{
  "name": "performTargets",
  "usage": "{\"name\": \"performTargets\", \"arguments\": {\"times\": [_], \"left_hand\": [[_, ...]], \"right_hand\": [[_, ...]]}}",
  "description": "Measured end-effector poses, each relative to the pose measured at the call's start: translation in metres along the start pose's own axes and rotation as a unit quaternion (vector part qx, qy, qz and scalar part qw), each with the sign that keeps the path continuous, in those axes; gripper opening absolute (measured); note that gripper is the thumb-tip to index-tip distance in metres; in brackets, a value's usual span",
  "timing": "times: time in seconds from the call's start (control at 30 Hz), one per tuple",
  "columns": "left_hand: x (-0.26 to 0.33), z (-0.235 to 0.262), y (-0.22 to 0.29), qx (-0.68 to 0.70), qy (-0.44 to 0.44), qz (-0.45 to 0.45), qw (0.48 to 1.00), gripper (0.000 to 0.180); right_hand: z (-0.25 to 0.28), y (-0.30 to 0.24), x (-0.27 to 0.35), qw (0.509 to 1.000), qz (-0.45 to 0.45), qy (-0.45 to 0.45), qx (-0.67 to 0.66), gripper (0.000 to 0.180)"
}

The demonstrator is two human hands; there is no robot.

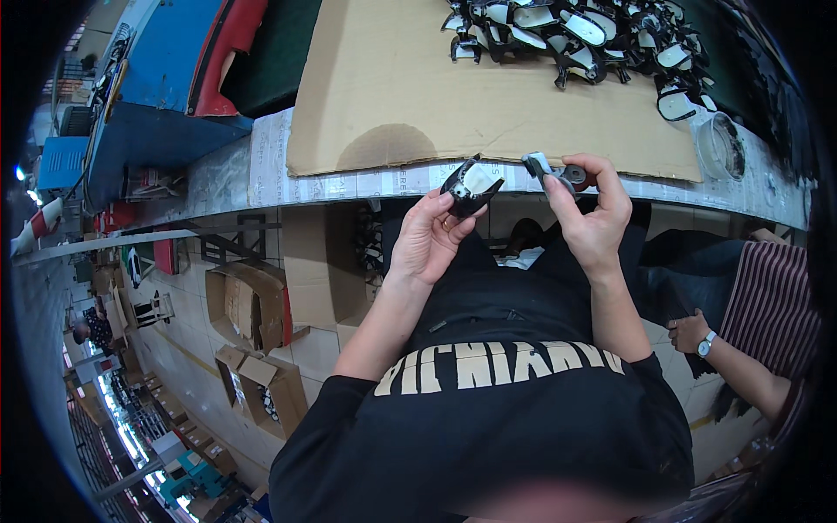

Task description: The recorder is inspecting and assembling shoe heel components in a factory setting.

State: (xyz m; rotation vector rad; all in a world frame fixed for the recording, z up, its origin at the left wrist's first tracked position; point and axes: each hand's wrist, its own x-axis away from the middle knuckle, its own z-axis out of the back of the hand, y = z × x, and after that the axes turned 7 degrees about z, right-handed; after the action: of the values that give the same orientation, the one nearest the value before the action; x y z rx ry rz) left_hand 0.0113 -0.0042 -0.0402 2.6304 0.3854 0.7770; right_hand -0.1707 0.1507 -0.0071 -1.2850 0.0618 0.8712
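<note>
In front of me at the table's near edge, my left hand (425, 237) grips a small black piece (478, 181) with a white inside and pointed ends, thumb on one side and fingers beneath. A short distance to its right, my right hand (598, 218) is closed around a small dark object (571, 177) with a pale end and a round disc-like part; its exact kind I cannot make out. The two held things are apart. Similar black-and-white pieces (582, 30) lie heaped at the far side of the cardboard sheet (375, 87).
A clear tape roll (719, 146) stands at the table's right. Blue machinery (157, 78) with a red part is at the left. Cardboard boxes (248, 305) sit on the floor to the left. On the right is another person's hand (689, 333) with a wristwatch.
</note>
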Motion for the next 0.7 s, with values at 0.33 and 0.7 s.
{"name": "performTargets", "arguments": {"times": [0.33, 0.7], "left_hand": [[0.063, 0.051, 0.087, -0.375, 0.172, -0.161, 0.897, 0.03], [0.08, 0.052, 0.083, -0.584, 0.2, -0.173, 0.767, 0.032]], "right_hand": [[0.003, 0.037, -0.044, 0.99, -0.08, 0.003, -0.119, 0.026], [-0.014, 0.126, -0.11, 0.973, -0.125, -0.005, -0.191, 0.024]]}}
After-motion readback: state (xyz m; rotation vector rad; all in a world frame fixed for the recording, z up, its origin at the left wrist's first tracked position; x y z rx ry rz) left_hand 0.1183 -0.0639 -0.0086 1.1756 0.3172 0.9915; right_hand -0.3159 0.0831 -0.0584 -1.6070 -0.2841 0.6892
